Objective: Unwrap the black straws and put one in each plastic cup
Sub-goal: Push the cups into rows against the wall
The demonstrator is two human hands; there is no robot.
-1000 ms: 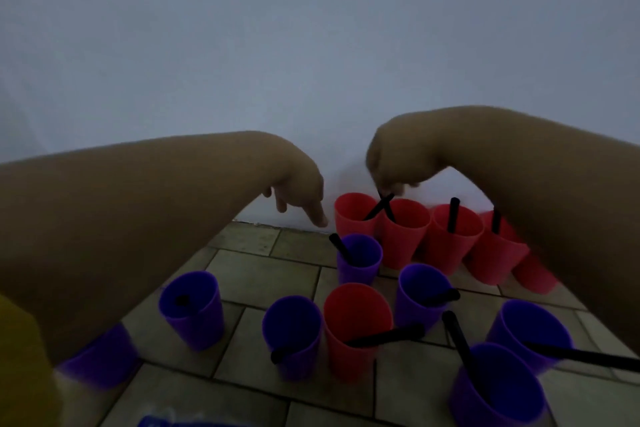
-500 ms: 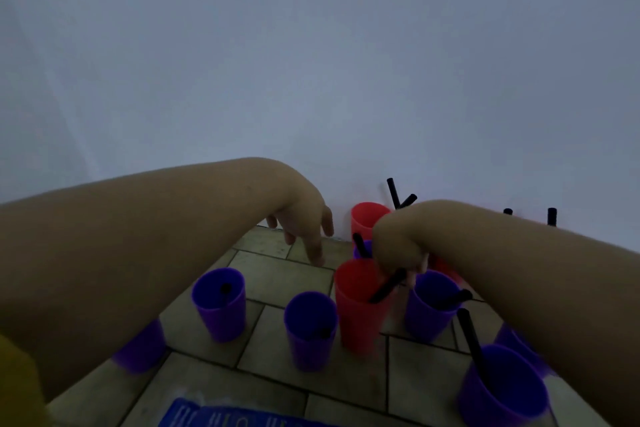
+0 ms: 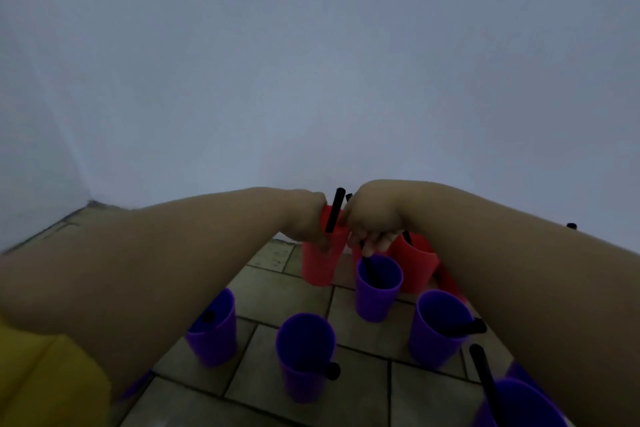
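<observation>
Head view, left hand [image 3: 306, 224] gripping red cup [image 3: 318, 267], right hand [image 3: 375, 222] pinching straw [image 3: 369, 267] in purple cup [image 3: 377, 302]

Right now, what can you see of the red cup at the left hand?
The red cup looks like smooth, tapered plastic and stands roughly upright. The left hand grips its upper wall, hiding part of the rim. A black straw stands out of it. The right hand, close beside, pinches a second straw in a purple cup.

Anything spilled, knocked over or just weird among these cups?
Nothing stands out. The purple cups and red cups in view stand upright on the tiled floor; the black straws merely lean on the rims.
</observation>
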